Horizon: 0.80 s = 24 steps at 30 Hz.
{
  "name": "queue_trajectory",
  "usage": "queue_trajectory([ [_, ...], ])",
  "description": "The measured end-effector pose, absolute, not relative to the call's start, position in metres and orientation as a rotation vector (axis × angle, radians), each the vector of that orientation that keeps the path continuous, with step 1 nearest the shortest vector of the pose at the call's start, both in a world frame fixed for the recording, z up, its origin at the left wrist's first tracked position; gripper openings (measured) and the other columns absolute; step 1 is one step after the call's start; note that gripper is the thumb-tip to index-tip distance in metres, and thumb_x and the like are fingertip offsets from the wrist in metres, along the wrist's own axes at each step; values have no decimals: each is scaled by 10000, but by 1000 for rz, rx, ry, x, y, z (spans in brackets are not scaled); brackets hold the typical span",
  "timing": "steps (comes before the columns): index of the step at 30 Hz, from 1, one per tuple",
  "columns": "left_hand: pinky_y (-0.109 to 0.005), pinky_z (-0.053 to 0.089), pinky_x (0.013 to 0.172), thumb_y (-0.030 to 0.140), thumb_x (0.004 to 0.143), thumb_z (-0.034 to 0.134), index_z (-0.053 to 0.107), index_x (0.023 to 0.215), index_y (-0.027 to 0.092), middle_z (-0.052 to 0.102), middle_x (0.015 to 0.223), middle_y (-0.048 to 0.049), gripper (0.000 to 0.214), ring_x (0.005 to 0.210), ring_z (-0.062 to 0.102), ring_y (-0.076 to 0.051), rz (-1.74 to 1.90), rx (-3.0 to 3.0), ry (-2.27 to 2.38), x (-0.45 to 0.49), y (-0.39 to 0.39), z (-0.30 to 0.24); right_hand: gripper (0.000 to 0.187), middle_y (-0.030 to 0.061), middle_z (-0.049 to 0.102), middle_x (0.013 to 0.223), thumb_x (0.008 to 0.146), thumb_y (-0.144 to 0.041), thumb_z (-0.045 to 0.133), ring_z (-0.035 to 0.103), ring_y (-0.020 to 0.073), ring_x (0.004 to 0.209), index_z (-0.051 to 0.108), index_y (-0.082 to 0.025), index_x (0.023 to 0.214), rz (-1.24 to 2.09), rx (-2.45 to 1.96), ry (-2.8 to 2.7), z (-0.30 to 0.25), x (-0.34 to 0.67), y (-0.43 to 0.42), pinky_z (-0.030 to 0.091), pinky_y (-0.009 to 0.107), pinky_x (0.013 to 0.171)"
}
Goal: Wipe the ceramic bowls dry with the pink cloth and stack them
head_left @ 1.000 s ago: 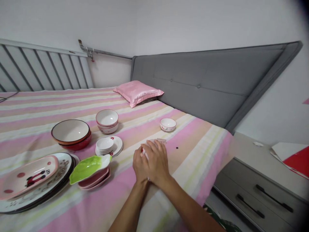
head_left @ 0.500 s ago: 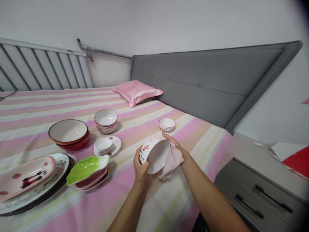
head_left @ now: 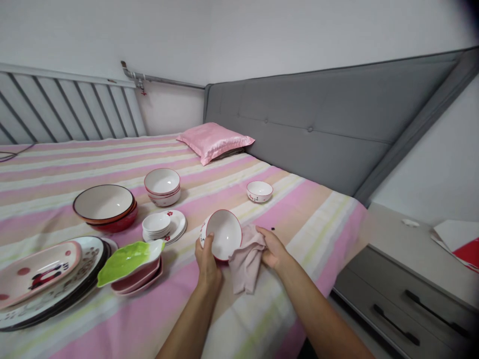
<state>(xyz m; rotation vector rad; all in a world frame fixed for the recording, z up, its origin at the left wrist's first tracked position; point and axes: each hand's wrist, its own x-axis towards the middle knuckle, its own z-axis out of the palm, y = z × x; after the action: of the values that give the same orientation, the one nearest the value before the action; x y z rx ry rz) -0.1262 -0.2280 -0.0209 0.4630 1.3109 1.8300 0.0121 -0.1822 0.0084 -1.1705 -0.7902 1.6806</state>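
A white bowl (head_left: 227, 234) with a red rim and flower print is tilted on its side above the bed. My left hand (head_left: 207, 259) grips it from the left, thumb over the rim. My right hand (head_left: 274, 251) pinches a pale pink cloth (head_left: 247, 264), which hangs down against the bowl's right edge. Beyond them, a similar bowl (head_left: 259, 192) stands upright on the sheet. To the left sits a stack of matching bowls (head_left: 162, 187).
Left on the striped bed (head_left: 299, 214) are large black-rimmed bowls (head_left: 107, 204), small white dishes (head_left: 156, 224) on flowered plates, a green leaf-shaped dish (head_left: 129, 262) and stacked oval plates (head_left: 45, 271). A pink pillow (head_left: 215, 141) lies at the back; a drawer cabinet (head_left: 389, 289) stands right.
The bowl has moved slightly left and turned, so its inside faces me more. My right hand has drawn back from the bowl's far rim with the cloth, now hanging lower. A small dark speck shows on the sheet.
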Motion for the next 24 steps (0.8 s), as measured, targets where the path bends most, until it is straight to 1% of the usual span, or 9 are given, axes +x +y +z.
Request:
queue_trajectory([
  [3,-298,492,741,451,709,654,556,1031,207,636,922,-16,415,807,622,-175,1806,405,1336,-125,-226,-25,158,24,604,528,682,-359,531,625,220,585,560,-208,643,1650,-1196,-716,6,44,-179,526,342,613],
  [5,-296,490,735,439,703,672,572,1017,198,643,911,-23,408,820,626,-184,1781,406,1334,-122,-227,-24,162,4,559,490,659,-378,525,597,213,556,522,-223,614,1617,-1198,-699,6,65,-178,513,332,574],
  [8,-292,490,723,430,693,697,580,1042,194,653,946,-39,438,841,631,-192,1744,410,1357,-115,-227,-18,160,-20,495,460,630,-384,511,551,196,514,459,-240,582,1563,-1188,-684,7,93,-176,486,319,526],
  [10,-294,493,698,447,669,725,573,1063,204,655,972,-48,487,831,637,-197,1712,401,1398,-111,-226,-14,141,-32,454,450,603,-355,495,508,176,478,414,-246,565,1529,-1176,-666,8,107,-173,456,307,490],
  [13,-311,498,621,469,625,759,550,1101,232,660,952,-53,571,748,651,-210,1646,379,1457,-105,-219,-8,106,-45,427,457,543,-286,475,435,136,437,380,-241,553,1495,-1150,-638,8,119,-166,395,278,441],
  [15,-306,481,555,433,598,773,554,1075,224,655,862,-46,564,650,636,-203,1597,354,1505,-103,-211,-3,93,-49,447,483,515,-250,482,428,123,448,408,-230,567,1482,-1121,-641,6,122,-160,384,263,445],
  [18,-303,458,519,384,596,748,580,976,190,623,733,-31,459,573,603,-193,1547,319,1563,-95,-194,6,150,-48,524,560,502,-214,546,498,131,535,495,-210,643,1449,-1075,-672,0,121,-152,428,251,519],
  [21,-318,459,526,418,620,710,589,939,183,605,702,-26,414,578,598,-204,1558,324,1567,-79,-178,11,250,-37,593,657,515,-221,627,560,148,631,556,-200,754,1407,-1062,-709,-10,116,-147,460,253,597],
  [24,-298,446,521,442,625,715,590,936,191,597,722,-16,419,590,584,-189,1619,370,1562,-57,-170,5,306,-21,623,746,555,-269,659,587,156,694,570,-198,838,1348,-1082,-748,-22,113,-148,470,259,646],
])
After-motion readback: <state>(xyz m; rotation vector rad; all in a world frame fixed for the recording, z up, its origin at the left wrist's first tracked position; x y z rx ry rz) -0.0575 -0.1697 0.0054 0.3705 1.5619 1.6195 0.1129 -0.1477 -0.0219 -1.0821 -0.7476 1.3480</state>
